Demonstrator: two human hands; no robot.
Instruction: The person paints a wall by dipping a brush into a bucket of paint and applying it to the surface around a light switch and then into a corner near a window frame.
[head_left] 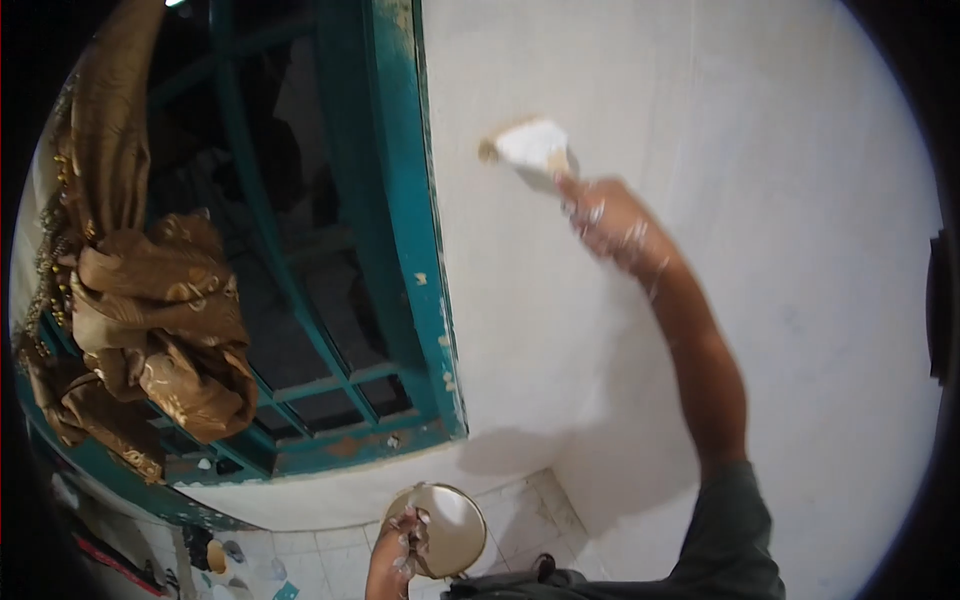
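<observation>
My right hand (pixel 615 225), spotted with white paint, is raised against the wall and closed round the handle of a wide paintbrush (pixel 535 145). The brush's white-coated head points left, with a tan edge at the wall surface; motion blurs it slightly. Low in the view, my left hand (pixel 405 540) has its fingers curled over the left rim of a round bucket (pixel 483 525). White paint marks those fingers too. Pale, creamy liquid shows inside the bucket.
A teal window frame (pixel 410 250) with chipped paint borders the off-white wall (pixel 800 250). A bunched brown curtain (pixel 170 310) hangs at the left. Small items, including an orange-yellow one (pixel 216 556), lie on the tiled floor (pixel 340 550). A dark object (pixel 940 305) sits at the right edge.
</observation>
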